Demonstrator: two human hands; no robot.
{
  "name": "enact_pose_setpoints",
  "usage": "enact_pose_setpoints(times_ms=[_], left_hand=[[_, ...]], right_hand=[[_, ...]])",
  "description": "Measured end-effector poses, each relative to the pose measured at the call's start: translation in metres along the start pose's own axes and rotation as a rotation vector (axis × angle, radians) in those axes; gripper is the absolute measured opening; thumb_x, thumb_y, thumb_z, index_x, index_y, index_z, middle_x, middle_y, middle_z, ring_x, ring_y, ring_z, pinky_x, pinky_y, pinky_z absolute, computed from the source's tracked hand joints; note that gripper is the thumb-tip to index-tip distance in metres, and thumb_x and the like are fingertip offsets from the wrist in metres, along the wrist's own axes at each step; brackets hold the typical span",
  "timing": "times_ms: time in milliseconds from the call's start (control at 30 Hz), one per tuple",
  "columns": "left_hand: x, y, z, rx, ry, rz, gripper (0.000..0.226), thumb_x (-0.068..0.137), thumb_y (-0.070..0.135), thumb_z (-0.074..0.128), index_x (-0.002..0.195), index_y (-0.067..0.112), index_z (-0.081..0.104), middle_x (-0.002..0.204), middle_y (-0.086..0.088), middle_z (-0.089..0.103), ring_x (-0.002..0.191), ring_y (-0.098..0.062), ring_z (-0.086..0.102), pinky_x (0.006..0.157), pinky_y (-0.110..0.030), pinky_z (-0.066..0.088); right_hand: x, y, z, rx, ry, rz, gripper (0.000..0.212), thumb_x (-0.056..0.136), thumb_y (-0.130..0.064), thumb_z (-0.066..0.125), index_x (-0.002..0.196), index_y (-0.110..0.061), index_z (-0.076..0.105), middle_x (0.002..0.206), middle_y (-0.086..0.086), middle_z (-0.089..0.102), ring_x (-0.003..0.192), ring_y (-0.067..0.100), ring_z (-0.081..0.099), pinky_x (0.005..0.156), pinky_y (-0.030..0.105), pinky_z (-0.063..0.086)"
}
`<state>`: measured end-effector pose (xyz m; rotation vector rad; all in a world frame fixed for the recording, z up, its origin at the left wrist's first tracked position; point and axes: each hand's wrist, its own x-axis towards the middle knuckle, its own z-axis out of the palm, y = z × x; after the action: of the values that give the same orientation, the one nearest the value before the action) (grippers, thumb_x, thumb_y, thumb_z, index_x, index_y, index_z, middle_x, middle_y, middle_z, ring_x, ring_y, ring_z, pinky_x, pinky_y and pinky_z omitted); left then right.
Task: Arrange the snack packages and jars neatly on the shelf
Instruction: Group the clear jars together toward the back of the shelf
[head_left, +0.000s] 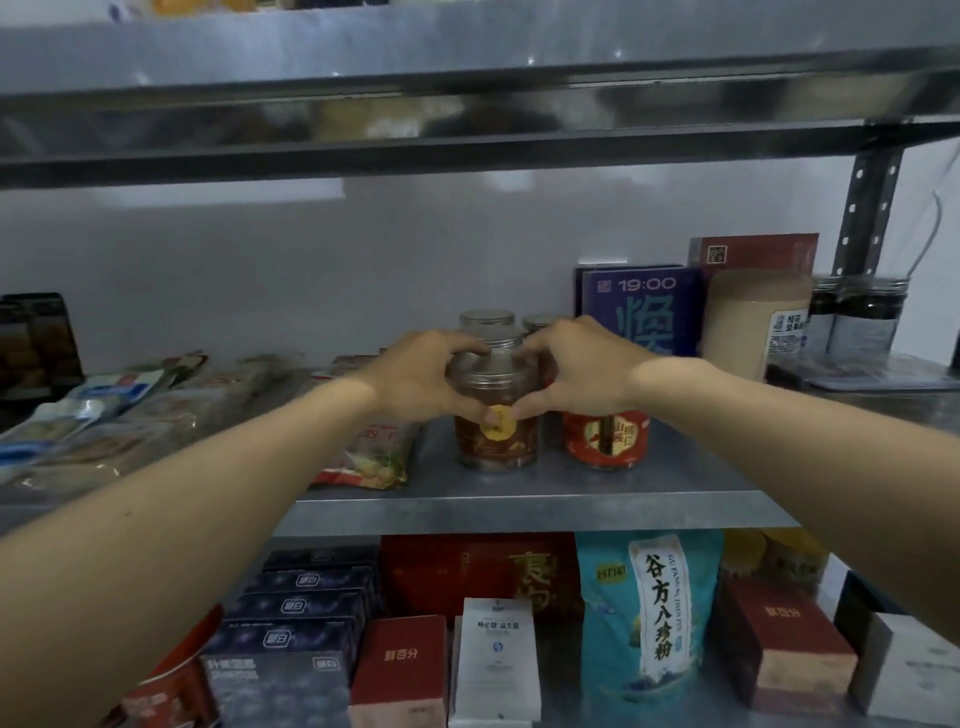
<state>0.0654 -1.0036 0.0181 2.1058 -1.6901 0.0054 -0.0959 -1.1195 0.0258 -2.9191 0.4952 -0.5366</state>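
Here, both hands meet on a clear jar (496, 441) of brown snacks with a yellow round sticker. It stands upright near the front edge of the middle shelf (519, 506), about the centre of the view. The left hand (415, 379) wraps the jar's lid and shoulder from 9 o'clock. The right hand (576, 374) does the same from 3 o'clock, and the two thumbs almost meet over the sticker. Each grip is clenched round the jar.

Just beside it at 3 o'clock stands a red-labelled jar (608, 439), partly covered by the right wrist. At 12 o'clock, behind the fingers, rise two silver-lidded jars (485, 319). At 9 o'clock a red-trimmed snack package (363, 460) lies flat, with more flat packages (156, 415) beyond it. Toward 2 o'clock stand a blue box (641, 312) marked 19:00, a beige canister (748, 322) and dark jars (862, 317).
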Motion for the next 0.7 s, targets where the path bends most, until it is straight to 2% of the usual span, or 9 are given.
enact_pose_setpoints(times_ms=[33,133,300,400,467,567,633,700], left_hand=[[-0.001,-0.004,0.001,-0.029,0.010,0.011,0.083,0.063,0.044,0.085,0.135,0.022,0.051,0.131,0.004,0.056,0.117,-0.014,0.052,0.097,-0.029,0.044],[0.002,-0.014,-0.001,-0.057,0.020,0.048,0.080,0.063,0.044,0.085,0.133,0.022,0.054,0.129,0.005,0.057,0.116,-0.014,0.053,0.098,-0.032,0.045],[0.005,-0.030,-0.005,-0.069,0.000,0.121,0.080,0.061,0.045,0.085,0.131,0.020,0.055,0.126,0.006,0.058,0.111,-0.011,0.053,0.089,-0.024,0.044],[0.007,-0.035,-0.007,-0.144,0.005,0.135,0.076,0.060,0.043,0.087,0.127,0.023,0.056,0.116,0.012,0.058,0.102,-0.006,0.055,0.076,-0.014,0.040],[0.008,-0.040,-0.012,-0.257,-0.002,0.106,0.075,0.059,0.040,0.088,0.125,0.031,0.053,0.108,0.018,0.056,0.097,-0.001,0.055,0.073,-0.009,0.041],[0.014,-0.054,-0.019,-0.327,-0.054,0.040,0.091,0.057,0.042,0.088,0.137,0.031,0.045,0.122,0.012,0.050,0.113,-0.010,0.051,0.093,-0.025,0.046],[0.019,-0.062,-0.022,-0.377,-0.105,-0.004,0.097,0.057,0.045,0.085,0.142,0.029,0.039,0.131,0.008,0.045,0.122,-0.013,0.046,0.098,-0.031,0.043],[0.024,-0.069,-0.023,-0.449,-0.133,-0.042,0.096,0.059,0.053,0.079,0.143,0.030,0.037,0.139,0.005,0.043,0.127,-0.015,0.043,0.103,-0.034,0.040]], right_hand=[[0.002,-0.002,0.003,-0.004,0.009,0.020,0.054,0.071,-0.047,0.080,0.115,-0.018,0.067,0.102,-0.002,0.069,0.089,0.013,0.064,0.082,0.040,0.056],[0.004,-0.011,0.007,0.005,0.030,0.088,0.062,0.069,-0.046,0.082,0.120,-0.014,0.066,0.104,-0.001,0.069,0.091,0.014,0.064,0.082,0.038,0.057],[0.005,-0.030,0.008,0.025,0.033,0.149,0.055,0.071,-0.041,0.082,0.118,-0.016,0.066,0.100,-0.006,0.067,0.090,0.010,0.063,0.082,0.031,0.054],[0.005,-0.030,0.005,0.067,0.002,0.202,0.057,0.075,-0.042,0.078,0.125,-0.019,0.062,0.115,-0.005,0.065,0.103,0.013,0.061,0.092,0.032,0.051],[0.008,-0.026,-0.001,0.179,0.041,0.251,0.051,0.082,-0.035,0.069,0.129,-0.018,0.059,0.128,-0.002,0.061,0.116,0.016,0.056,0.097,0.032,0.044],[0.025,-0.018,-0.007,0.344,0.129,0.352,0.043,0.087,-0.024,0.062,0.129,-0.017,0.058,0.133,0.001,0.057,0.119,0.018,0.051,0.098,0.032,0.040],[0.046,-0.011,-0.007,0.379,0.110,0.415,0.044,0.089,-0.028,0.061,0.131,-0.014,0.057,0.136,0.004,0.055,0.122,0.022,0.051,0.105,0.039,0.041],[0.063,-0.006,-0.002,0.386,0.079,0.448,0.046,0.091,-0.036,0.061,0.130,-0.012,0.058,0.135,0.005,0.057,0.120,0.023,0.054,0.106,0.042,0.043]])
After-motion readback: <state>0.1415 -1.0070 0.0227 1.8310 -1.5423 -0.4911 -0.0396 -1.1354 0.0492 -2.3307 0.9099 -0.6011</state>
